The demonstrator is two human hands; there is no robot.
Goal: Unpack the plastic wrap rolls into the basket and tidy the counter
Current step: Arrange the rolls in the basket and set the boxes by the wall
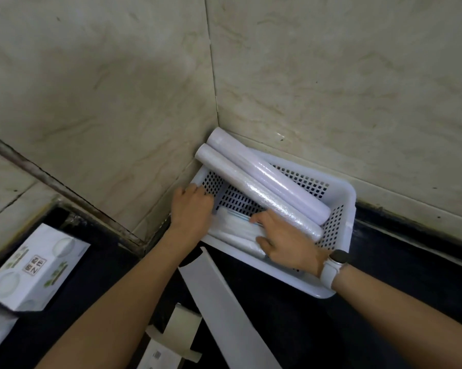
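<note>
A white perforated plastic basket (343, 198) stands in the counter's corner against the tiled walls. Two long plastic wrap rolls (264, 179) lie slanted in it, their far ends sticking out over the rim toward the corner. In the basket's near part lies a white packet with blue lines (235, 219). My left hand (191, 209) grips the basket's left rim. My right hand (283, 242), with a white watch on the wrist, presses down on the packet, fingers curled over it.
On the dark counter in front of the basket lies a long opened white carton (224, 310), with another flattened carton (171, 339) beside it. A printed white box (35, 265) stands at the left. Tiled walls close the corner.
</note>
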